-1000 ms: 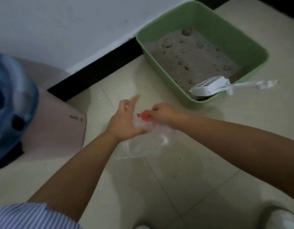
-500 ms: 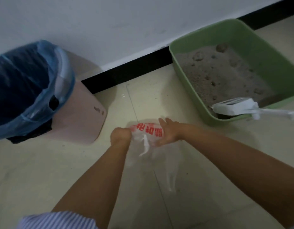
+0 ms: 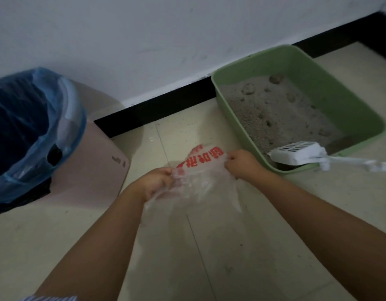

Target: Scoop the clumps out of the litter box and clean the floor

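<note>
Since half a second ago, both hands have spread the plastic bag (image 3: 200, 170) wider: left hand (image 3: 158, 181) and right hand (image 3: 242, 162) each pinch its mouth. Preparation step; clumps remain in the litter box (image 3: 348, 111), scoop (image 3: 296, 156) on its rim. I must next open the bag fully.

Left hand (image 3: 158, 181) and right hand (image 3: 242, 162) grip a clear plastic bag (image 3: 200, 170) — beside the green litter box (image 3: 361, 118).

Tiled floor (image 3: 253, 246), white wall (image 3: 166, 40)

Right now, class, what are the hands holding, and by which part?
Both hands, left hand and right hand, grip a clear plastic bag at its upper edge.
</note>
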Demonstrator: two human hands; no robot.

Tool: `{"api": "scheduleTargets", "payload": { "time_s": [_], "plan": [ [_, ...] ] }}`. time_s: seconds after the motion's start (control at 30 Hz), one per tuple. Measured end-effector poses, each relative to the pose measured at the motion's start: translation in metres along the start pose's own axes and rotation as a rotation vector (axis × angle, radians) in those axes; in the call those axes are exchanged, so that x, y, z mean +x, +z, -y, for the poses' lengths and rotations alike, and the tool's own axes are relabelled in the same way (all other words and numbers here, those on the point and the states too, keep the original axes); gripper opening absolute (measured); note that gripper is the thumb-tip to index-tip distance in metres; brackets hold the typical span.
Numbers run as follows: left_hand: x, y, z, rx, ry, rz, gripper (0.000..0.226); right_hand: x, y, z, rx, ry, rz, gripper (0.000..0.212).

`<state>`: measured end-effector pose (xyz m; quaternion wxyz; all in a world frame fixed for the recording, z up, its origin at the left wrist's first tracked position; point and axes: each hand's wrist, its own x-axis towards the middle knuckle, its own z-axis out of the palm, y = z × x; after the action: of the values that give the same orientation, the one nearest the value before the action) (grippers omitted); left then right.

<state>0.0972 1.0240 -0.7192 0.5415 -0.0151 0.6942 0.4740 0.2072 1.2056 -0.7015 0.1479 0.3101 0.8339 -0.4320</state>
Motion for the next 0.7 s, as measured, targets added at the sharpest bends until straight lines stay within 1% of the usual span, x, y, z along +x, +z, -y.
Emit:
{"api": "scheduleTargets", "payload": {
  "time_s": [0.03,0.07,0.13,0.17,0.2,0.23,0.27,0.33,0.37,0.43,0.47,0.5,0.53,0.57,0.6,0.63,0.7],
  "plan": [
    [-0.006,-0.007,0.003,0.081,0.003,-0.043,0.038,0.005,-0.002,0.001,0.141,0.009,-0.022,0.028],
    [-0.001,-0.006,0.005,0.097,0.016,-0.137,0.035,0.008,-0.005,0.003,0.245,0.032,-0.015,0.034],
    [-0.001,-0.011,0.006,-0.030,0.054,-0.367,0.035,0.010,-0.007,0.004,0.429,0.054,0.086,0.039],
    [0.001,-0.013,0.009,-0.149,0.073,-0.453,0.037,0.010,-0.008,0.005,0.523,0.055,0.138,0.040],
    [0.003,-0.015,0.013,-0.275,0.098,-0.470,0.039,0.010,-0.010,0.005,0.609,0.062,0.180,0.040],
    [0.003,-0.018,0.014,-0.427,0.112,-0.436,0.041,0.009,-0.011,0.004,0.677,0.066,0.212,0.039],
    [0.000,-0.017,0.012,-0.554,0.124,-0.390,0.039,0.010,-0.012,0.003,0.740,0.068,0.227,0.038],
    [-0.009,-0.013,0.003,-0.666,0.136,-0.300,0.017,0.009,-0.015,0.001,0.907,0.093,0.221,0.037],
    [-0.013,-0.011,-0.002,-0.634,0.123,-0.287,0.010,0.010,-0.016,-0.002,0.992,0.132,0.212,0.036],
    [-0.019,-0.010,-0.007,-0.472,0.045,-0.232,0.011,0.012,-0.022,-0.011,1.032,0.236,0.218,0.030],
    [-0.022,-0.010,-0.008,-0.470,-0.020,-0.139,0.012,0.012,-0.026,-0.013,1.005,0.278,0.250,0.025],
    [-0.030,-0.007,-0.010,-0.491,-0.076,-0.044,0.009,0.012,-0.031,-0.017,0.988,0.304,0.281,0.028],
    [-0.035,-0.006,-0.010,-0.521,-0.105,0.017,0.011,0.010,-0.035,-0.022,0.999,0.322,0.306,0.030],
    [-0.038,-0.006,-0.010,-0.532,-0.113,0.039,0.017,0.007,-0.041,-0.025,1.041,0.322,0.324,0.026],
    [-0.037,-0.005,-0.010,-0.557,-0.097,0.027,0.019,0.006,-0.045,-0.028,1.092,0.301,0.337,0.020],
    [-0.036,-0.006,-0.008,-0.596,-0.062,-0.009,0.018,0.006,-0.046,-0.031,1.142,0.258,0.349,0.022],
    [-0.029,-0.013,0.002,-0.647,0.077,-0.173,0.024,0.001,-0.046,-0.030,1.246,0.144,0.397,0.045]
  ]
}}
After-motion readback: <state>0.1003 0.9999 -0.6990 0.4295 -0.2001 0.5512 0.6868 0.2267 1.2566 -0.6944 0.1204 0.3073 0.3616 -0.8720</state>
